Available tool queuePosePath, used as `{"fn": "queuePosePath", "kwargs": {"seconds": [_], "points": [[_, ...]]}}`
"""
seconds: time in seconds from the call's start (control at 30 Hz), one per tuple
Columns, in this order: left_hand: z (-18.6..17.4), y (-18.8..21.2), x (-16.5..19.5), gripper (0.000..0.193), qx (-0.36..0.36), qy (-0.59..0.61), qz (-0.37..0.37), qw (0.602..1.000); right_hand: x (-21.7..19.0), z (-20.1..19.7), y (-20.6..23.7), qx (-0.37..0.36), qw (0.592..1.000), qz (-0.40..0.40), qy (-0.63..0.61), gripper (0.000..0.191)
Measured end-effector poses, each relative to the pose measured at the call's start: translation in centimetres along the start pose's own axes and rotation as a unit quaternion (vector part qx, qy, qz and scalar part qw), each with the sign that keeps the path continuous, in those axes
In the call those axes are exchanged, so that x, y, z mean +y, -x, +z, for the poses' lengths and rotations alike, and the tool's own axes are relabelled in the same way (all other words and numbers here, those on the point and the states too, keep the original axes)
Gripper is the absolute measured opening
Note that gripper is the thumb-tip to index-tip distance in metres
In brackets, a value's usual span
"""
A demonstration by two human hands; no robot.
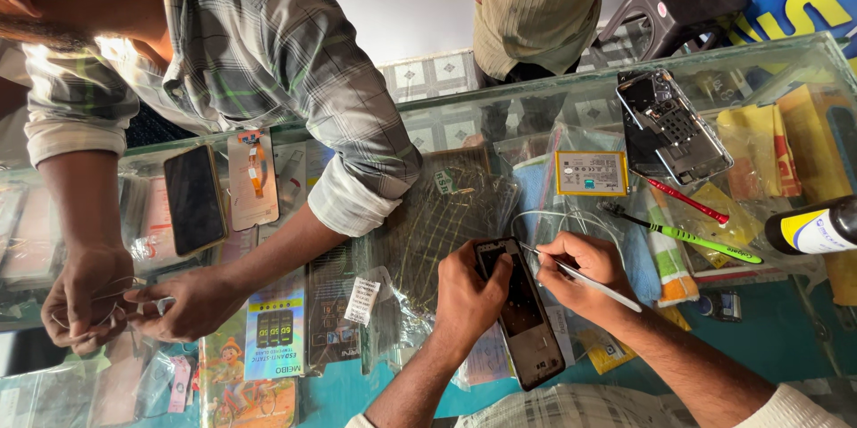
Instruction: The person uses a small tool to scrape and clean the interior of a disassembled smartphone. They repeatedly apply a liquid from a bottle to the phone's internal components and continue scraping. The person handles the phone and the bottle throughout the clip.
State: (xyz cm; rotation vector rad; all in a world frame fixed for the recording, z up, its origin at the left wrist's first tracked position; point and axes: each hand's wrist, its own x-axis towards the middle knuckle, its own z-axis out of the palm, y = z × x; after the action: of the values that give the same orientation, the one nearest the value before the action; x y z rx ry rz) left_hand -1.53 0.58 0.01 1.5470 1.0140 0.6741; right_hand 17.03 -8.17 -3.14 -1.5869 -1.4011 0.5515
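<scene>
Overall, two phone frames (522, 316), one tweezers (585, 274)

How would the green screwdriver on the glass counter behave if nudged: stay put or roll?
The green screwdriver looks round-handled and lies flat on the glass counter, so it would probably roll or slide easily. It seems thin and light, likely stiff. The red tool beside it and the packets nearby might stop it.

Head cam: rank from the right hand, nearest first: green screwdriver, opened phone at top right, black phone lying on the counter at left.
From the right hand:
1. Green screwdriver, just to its right on the counter.
2. Opened phone, up and right, near the counter's far edge.
3. Black phone, far left, beside the other person's arm.
</scene>
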Motion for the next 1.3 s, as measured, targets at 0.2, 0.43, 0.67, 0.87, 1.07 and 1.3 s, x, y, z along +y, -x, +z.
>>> {"fn": "queuePosePath", "kwargs": {"seconds": [0.2,0.43,0.67,0.87,1.07,1.3], "points": [[0.01,-0.01,0.00,0.024,0.003,0.007,0.005,1.000,-0.10,-0.01,0.02,-0.001,1.000,0.006,0.004,0.015],[-0.20,-0.06,0.19,0.023,-0.020,0.001,-0.026,0.999,-0.32,0.02,-0.04,-0.005,1.000,-0.008,0.005,0.017],[-0.17,0.06,0.21,0.022,-0.011,0.005,-0.007,1.000,-0.34,0.06,0.03,-0.005,1.000,-0.013,0.014,0.018],[-0.17,0.08,0.18,0.022,-0.016,0.002,-0.015,1.000,-0.36,0.06,0.03,0.002,0.999,-0.006,0.036,0.017],[-0.13,0.07,0.23,0.021,-0.014,-0.003,-0.019,1.000,-0.65,-0.03,0.06,0.003,1.000,-0.015,0.012,0.018],[-0.14,0.06,0.18,0.021,-0.021,-0.013,-0.032,0.999,-0.74,-0.12,0.04,-0.006,1.000,-0.010,0.009,0.018]]}}
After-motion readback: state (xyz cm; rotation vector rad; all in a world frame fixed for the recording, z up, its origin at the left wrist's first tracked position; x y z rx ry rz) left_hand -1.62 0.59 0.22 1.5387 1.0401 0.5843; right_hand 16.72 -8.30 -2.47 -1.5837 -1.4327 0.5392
